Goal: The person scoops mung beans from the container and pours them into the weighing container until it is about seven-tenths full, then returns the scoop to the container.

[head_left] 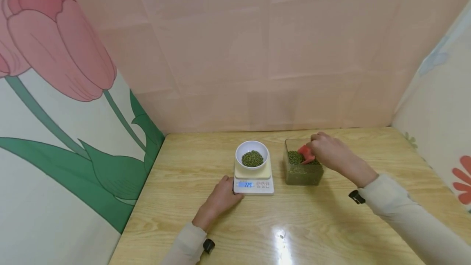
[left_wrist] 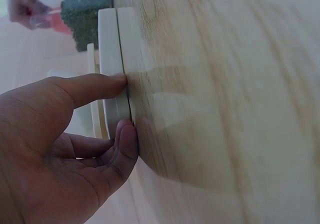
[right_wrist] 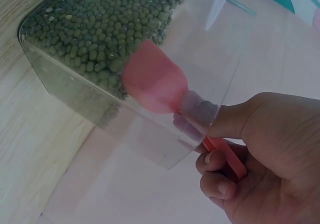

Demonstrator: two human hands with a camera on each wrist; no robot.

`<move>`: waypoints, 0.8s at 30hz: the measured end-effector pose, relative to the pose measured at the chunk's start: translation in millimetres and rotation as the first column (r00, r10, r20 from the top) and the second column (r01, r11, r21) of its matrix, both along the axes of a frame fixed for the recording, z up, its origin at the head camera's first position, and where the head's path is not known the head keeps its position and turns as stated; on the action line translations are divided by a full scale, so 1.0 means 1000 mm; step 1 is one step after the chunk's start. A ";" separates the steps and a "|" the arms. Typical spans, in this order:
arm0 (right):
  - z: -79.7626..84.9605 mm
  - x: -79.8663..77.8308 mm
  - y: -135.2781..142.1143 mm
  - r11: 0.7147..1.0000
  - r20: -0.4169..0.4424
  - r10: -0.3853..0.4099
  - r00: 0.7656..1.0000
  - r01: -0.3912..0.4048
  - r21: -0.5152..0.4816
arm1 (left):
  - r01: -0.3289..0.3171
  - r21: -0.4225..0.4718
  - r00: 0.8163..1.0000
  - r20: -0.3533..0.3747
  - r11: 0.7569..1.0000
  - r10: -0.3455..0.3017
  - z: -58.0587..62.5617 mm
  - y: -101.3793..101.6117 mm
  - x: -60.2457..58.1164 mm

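Note:
My right hand (head_left: 333, 152) grips the handle of a red scoop (head_left: 306, 155), whose head dips into green mung beans (right_wrist: 107, 26) inside a clear square container (head_left: 303, 178). In the right wrist view the scoop's blade (right_wrist: 155, 79) shows through the clear wall. To the left stands a white kitchen scale (head_left: 254, 190), its lit display reading about 229. A white bowl (head_left: 254, 145) with a small heap of mung beans (head_left: 252, 158) sits on its platform. My left hand (head_left: 222, 196) holds the scale's near-left corner, thumb and fingers against its edges in the left wrist view.
Scale and container stand side by side on a wood-grain table (head_left: 191, 162), a small gap between them. A pinkish covered wall (head_left: 228, 72) rises behind. Side walls bear painted flowers (head_left: 70, 44). Dark bands with devices (head_left: 209, 245) sit at both wrists.

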State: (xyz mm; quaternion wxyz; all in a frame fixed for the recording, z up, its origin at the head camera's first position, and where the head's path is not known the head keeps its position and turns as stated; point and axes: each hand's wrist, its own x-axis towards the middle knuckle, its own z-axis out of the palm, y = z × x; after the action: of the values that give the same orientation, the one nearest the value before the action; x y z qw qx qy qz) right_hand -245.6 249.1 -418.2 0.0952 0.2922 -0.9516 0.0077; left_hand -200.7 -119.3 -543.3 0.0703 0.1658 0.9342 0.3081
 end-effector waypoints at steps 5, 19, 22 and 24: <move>-0.002 -0.001 -0.001 1.000 -0.019 0.009 1.000 -0.009 -0.001 | -0.006 -0.002 1.000 0.006 1.000 0.006 0.001 0.001 0.000; -0.011 -0.006 0.000 0.999 -0.005 0.037 0.999 -0.037 -0.032 | -0.007 0.001 1.000 0.010 1.000 0.007 0.001 0.000 0.000; -0.012 -0.007 0.000 0.999 -0.002 0.036 0.999 -0.036 -0.034 | -0.003 0.002 1.000 0.006 1.000 0.003 0.001 0.000 -0.001; -0.012 -0.007 -0.001 0.999 -0.002 0.033 0.999 -0.033 -0.036 | -0.001 0.002 1.000 -0.001 1.000 0.001 0.001 0.000 -0.001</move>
State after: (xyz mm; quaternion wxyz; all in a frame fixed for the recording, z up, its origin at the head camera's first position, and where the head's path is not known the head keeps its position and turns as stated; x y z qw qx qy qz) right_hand -252.6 248.5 -430.2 0.1012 0.3060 -0.9463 0.0260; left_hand -201.4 -119.1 -542.8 0.0695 0.1656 0.9340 0.3089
